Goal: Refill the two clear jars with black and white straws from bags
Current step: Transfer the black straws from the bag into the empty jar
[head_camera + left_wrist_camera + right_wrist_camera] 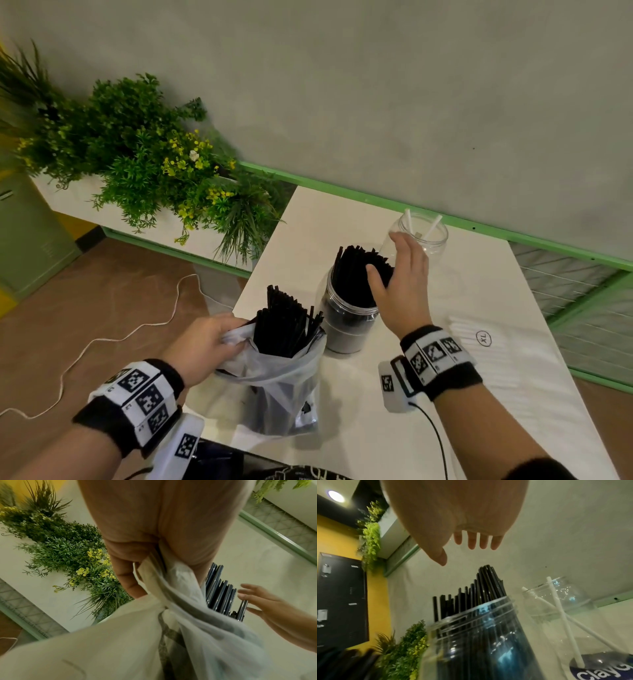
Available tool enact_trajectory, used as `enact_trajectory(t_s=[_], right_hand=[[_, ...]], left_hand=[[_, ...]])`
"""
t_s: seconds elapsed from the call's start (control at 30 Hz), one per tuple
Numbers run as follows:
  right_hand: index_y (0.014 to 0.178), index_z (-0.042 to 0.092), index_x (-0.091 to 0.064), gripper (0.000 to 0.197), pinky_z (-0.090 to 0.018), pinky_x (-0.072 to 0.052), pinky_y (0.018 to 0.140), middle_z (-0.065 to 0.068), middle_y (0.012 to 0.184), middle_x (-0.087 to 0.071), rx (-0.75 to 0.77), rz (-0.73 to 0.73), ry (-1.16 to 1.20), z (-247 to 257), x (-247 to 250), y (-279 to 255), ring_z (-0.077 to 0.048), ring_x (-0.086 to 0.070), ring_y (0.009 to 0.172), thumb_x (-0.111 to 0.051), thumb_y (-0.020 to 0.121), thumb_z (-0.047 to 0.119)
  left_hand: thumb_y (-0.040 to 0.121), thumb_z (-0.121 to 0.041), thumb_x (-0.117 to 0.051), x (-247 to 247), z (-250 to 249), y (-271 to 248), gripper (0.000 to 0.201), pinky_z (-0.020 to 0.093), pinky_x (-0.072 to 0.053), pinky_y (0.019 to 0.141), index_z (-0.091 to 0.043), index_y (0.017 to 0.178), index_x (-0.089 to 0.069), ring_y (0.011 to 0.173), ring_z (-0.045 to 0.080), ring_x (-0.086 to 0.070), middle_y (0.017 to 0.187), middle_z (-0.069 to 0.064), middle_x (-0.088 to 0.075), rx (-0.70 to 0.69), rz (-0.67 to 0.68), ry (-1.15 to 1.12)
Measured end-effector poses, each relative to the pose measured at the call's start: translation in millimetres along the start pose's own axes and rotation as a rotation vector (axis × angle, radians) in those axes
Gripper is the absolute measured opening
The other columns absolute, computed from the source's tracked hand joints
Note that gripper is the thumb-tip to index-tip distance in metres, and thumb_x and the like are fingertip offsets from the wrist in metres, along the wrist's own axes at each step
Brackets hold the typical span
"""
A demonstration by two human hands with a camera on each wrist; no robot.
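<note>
A clear jar (pixel 346 325) packed with black straws (pixel 359 270) stands mid-table. Just above them hovers my right hand (pixel 400 270), fingers spread and straight, holding nothing. In the right wrist view the same straws (pixel 481 591) rise from the jar (pixel 479 635) below my right hand (pixel 464 545). Behind stands a second clear jar (pixel 419 236) with two white straws (pixel 432 226). My left hand (pixel 209 342) grips the bunched rim of a translucent plastic bag (pixel 277 387) holding more black straws (pixel 286 325). The left wrist view shows the fingers (pixel 126 577) curled on the bag (pixel 180 588).
A flat bag of white straws (pixel 493 346) marked XL lies on the white table (pixel 394 428) at right. Artificial plants (pixel 147 161) fill a planter at the left. A green rail (pixel 445 219) runs along the wall behind the table. A white cord (pixel 102 342) trails on the floor.
</note>
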State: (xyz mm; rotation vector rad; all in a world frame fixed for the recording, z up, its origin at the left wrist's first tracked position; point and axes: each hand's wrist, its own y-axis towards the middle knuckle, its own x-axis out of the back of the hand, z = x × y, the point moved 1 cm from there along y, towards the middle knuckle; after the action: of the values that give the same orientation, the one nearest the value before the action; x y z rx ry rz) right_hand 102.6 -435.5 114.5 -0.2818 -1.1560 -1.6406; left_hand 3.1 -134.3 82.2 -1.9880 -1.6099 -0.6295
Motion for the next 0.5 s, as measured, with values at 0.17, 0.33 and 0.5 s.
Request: enact_trajectory(t_s=[0.17,0.33,0.5], right_hand=[[0.149,0.021,-0.023,0.072,-0.041,-0.024,0.116,-0.003,0.154,-0.027,-0.200,0.343,0.075,-9.1,-23.5,21.9,-0.022,-0.024,0.142,-0.047,0.092,0.056],[0.144,0.037,-0.027,0.081,-0.051,-0.032,0.111,0.000,0.153,-0.026,-0.101,0.442,-0.201,2.1,-48.4,31.6,-0.028,-0.025,0.139,-0.047,0.077,0.077],[0.118,0.026,-0.058,0.044,-0.043,-0.046,0.089,0.001,0.118,-0.055,-0.051,0.337,-0.265,1.9,-57.2,32.7,-0.027,-0.048,0.110,-0.057,0.085,0.055]], left_hand=[[0.075,-0.033,-0.055,-0.7,0.0,-0.2,0.023,0.036,-0.046,0.076,-0.023,0.088,-0.072,0.077,0.016,-0.060,0.082,0.005,-0.061,0.019,0.019,0.008],[0.077,-0.030,-0.055,-1.9,-1.9,0.2,0.019,0.030,-0.043,0.072,-0.020,0.083,-0.071,0.074,0.016,-0.057,0.077,0.006,-0.057,0.006,0.027,0.023],[0.082,-0.018,-0.059,-7.3,-1.4,5.3,0.011,0.018,-0.035,0.062,-0.012,0.080,-0.068,0.074,0.015,-0.053,0.074,0.006,-0.053,-0.033,0.018,0.068]])
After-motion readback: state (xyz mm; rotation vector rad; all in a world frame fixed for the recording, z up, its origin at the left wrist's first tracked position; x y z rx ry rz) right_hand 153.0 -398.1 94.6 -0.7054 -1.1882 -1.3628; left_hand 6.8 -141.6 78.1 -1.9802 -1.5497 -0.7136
